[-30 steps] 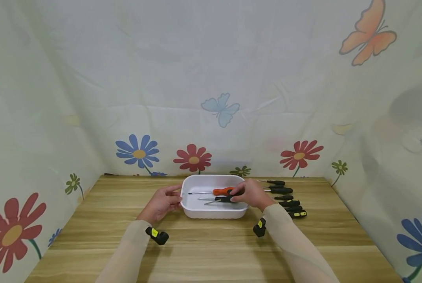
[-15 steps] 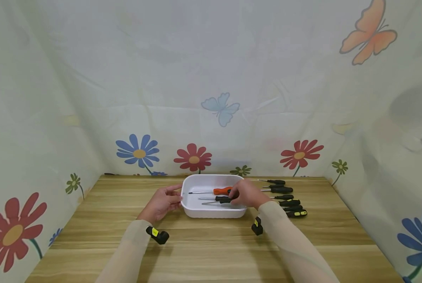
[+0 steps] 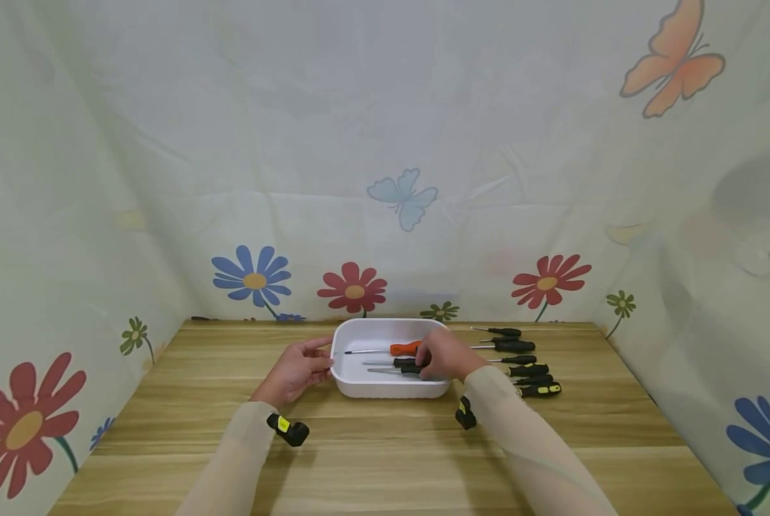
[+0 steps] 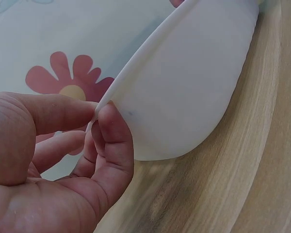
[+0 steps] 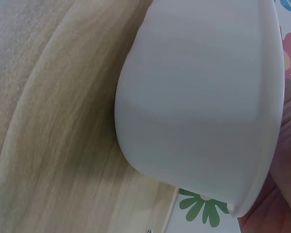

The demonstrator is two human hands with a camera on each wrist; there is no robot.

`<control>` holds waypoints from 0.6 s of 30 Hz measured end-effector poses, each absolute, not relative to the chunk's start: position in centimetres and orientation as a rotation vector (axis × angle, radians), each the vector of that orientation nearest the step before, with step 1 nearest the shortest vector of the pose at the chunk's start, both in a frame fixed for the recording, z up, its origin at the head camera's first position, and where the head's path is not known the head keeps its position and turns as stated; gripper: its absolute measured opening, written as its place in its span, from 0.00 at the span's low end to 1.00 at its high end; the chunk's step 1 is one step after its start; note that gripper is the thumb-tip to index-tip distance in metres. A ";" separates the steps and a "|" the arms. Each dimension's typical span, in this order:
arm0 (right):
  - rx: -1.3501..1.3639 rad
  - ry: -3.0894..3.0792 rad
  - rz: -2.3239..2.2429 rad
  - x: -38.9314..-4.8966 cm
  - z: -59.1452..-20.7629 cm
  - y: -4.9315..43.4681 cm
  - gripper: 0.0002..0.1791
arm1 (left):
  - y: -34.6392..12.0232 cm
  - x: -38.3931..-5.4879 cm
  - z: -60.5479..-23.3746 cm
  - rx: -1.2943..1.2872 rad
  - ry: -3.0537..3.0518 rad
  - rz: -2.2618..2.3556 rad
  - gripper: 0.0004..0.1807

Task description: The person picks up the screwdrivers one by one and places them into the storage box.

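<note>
A white plastic tray stands on the wooden table. My left hand pinches its left rim between thumb and fingers, as the left wrist view shows close up. Inside lie an orange-handled screwdriver and a black-handled one, shafts to the left. My right hand reaches over the right rim, fingers curled at the handle of another black screwdriver low in the tray. The fingertips are partly hidden. In the right wrist view the tray's outer wall covers what the hand holds.
Right of the tray, several more screwdrivers lie in a column on the table, some with black-and-yellow handles. A curtain printed with flowers and butterflies hangs behind and at both sides. A small dark item lies at the far left edge.
My right hand has lowered into the tray with the black screwdriver and shifted slightly left; the screwdriver's shaft has swung nearly parallel to the others. My left hand stays on the rim.
</note>
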State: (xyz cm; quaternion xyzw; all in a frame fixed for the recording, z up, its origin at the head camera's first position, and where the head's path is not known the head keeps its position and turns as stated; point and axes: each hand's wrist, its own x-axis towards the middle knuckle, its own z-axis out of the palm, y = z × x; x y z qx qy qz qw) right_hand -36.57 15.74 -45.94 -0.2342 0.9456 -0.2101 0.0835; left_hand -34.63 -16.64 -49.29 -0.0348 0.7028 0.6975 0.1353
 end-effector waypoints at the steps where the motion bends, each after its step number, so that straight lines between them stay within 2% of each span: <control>1: -0.696 2.816 -0.632 -36.6 -46.0 15.7 0.05 | -16.6 -34.7 -49.3 -0.099 2.038 2.018 0.32; 18: -0.775 2.841 -0.478 -36.9 -46.5 15.5 0.05 | -16.5 -34.9 -49.4 -0.111 2.039 2.013 0.32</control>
